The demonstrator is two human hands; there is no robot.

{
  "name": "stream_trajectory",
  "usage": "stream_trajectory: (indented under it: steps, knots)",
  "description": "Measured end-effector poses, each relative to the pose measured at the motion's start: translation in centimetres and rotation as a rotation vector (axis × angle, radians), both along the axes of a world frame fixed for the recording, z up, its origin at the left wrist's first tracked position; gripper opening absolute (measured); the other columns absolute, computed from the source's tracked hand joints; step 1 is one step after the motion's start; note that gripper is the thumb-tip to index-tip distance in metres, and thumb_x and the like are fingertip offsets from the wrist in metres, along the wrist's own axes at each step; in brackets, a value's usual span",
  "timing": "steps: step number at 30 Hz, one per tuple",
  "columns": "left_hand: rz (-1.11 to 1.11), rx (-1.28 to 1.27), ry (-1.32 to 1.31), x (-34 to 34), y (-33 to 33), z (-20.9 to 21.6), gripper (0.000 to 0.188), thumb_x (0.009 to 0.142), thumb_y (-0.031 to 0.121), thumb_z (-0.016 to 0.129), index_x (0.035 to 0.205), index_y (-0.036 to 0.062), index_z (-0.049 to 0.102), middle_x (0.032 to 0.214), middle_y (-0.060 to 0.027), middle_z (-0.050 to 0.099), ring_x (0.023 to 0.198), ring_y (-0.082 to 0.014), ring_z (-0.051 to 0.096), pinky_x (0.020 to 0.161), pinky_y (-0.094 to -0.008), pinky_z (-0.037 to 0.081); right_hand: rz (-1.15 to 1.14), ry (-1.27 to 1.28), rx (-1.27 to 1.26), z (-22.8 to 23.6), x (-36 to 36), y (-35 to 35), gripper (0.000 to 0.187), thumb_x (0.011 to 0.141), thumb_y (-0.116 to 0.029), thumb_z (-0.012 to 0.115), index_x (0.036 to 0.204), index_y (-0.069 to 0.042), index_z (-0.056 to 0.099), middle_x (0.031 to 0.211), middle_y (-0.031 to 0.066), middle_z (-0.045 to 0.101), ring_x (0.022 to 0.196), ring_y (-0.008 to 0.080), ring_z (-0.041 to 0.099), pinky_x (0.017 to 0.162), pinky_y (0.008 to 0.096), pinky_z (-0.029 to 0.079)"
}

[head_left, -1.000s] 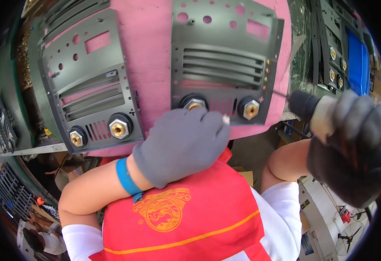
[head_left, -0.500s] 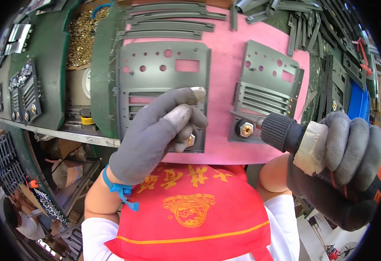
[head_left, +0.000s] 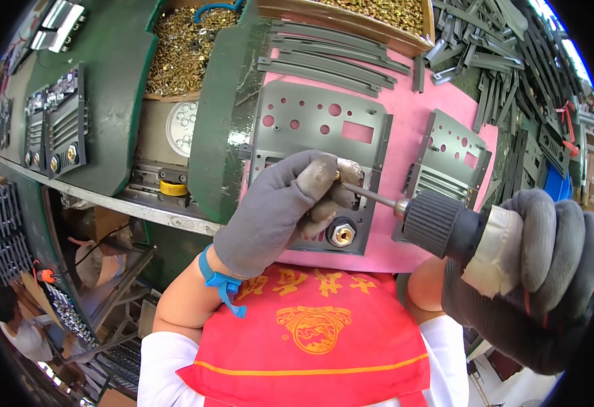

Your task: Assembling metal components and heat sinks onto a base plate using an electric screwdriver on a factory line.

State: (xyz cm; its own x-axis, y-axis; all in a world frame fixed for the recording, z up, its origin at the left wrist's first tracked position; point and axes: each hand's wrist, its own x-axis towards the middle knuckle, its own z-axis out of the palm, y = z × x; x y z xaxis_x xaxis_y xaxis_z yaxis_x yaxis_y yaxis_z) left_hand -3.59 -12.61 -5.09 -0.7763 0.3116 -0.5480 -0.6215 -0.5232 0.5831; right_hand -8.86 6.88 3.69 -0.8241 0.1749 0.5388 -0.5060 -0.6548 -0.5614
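My left hand (head_left: 273,207), in a grey glove, is over the lower part of a dark grey metal panel (head_left: 310,144) with holes and slots. Thumb and forefinger pinch a small gold-coloured screw (head_left: 338,175), mostly hidden by the fingertips. My right hand (head_left: 541,254), gloved too, is wrapped round a power screwdriver (head_left: 436,220) with tape on its body. Its thin bit points left and its tip reaches the left fingertips; whether it touches the screw I cannot tell. A brass fitting with a hex nut (head_left: 342,235) sits at the panel's lower right. A second, similar panel (head_left: 446,163) lies to the right.
Pink sheeting (head_left: 409,91) lies under the panels. Long metal strips (head_left: 337,64) lie behind them. Loose gold-coloured screws (head_left: 175,61) fill a tray at the back left; a cardboard box (head_left: 427,42) holds more. Metal parts (head_left: 473,41) pile up far right. Another person (head_left: 29,332) is at far left.
The view has shifted, so the bench appears further right. The screwdriver has moved from the right panel's fitting to my left fingertips over the left panel. A gold-coloured screw now shows there.
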Motion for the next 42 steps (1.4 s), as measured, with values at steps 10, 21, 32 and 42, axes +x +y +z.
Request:
stream_trajectory:
  steps: [10,21,32,42]
  knots:
    - [-0.004,0.182,-0.003,0.3,-1.1,-0.6,0.037,0.096,0.041,0.061,0.105,0.0052,0.062,0.077,-0.0007,0.058,0.057,-0.0043,0.04,0.049,-0.0196,0.032,0.095,-0.039,0.056,0.5,-0.2,-1.5,0.02,0.069,-0.009,0.07,0.065,-0.016,0.052,0.066,-0.0072,0.056,0.056,0.0038,0.051,0.058,0.0181,0.043]
    - [0.064,0.129,-0.007,1.5,-0.5,0.4,0.045,0.094,0.047,0.061,0.105,0.0041,0.062,0.071,-0.0003,0.053,0.054,-0.0054,0.037,0.048,-0.0206,0.029,0.388,-0.324,0.284,3.0,2.7,4.5,0.018,0.075,-0.013,0.071,0.082,-0.006,0.056,0.064,-0.0016,0.048,0.052,0.0055,0.051,0.054,0.017,0.043]
    - [0.025,0.137,0.007,1.9,0.1,0.3,0.041,0.094,0.044,0.062,0.104,0.0042,0.063,0.067,0.0018,0.049,0.052,-0.0048,0.034,0.047,-0.0207,0.027,0.353,-0.244,0.274,3.1,4.6,6.7,0.017,0.075,-0.013,0.071,0.08,-0.008,0.056,0.063,-0.0023,0.049,0.052,0.0049,0.051,0.054,0.0166,0.043]
    - [-0.232,-0.029,0.027,2.2,-1.7,0.8,0.048,0.09,0.047,0.067,0.105,0.0003,0.068,0.067,-0.0003,0.054,0.054,-0.0054,0.042,0.049,-0.0206,0.032,0.365,-0.23,0.266,2.3,1.1,7.9,0.016,0.075,-0.012,0.071,0.078,-0.009,0.056,0.062,-0.0028,0.05,0.052,0.0044,0.051,0.054,0.0163,0.043]
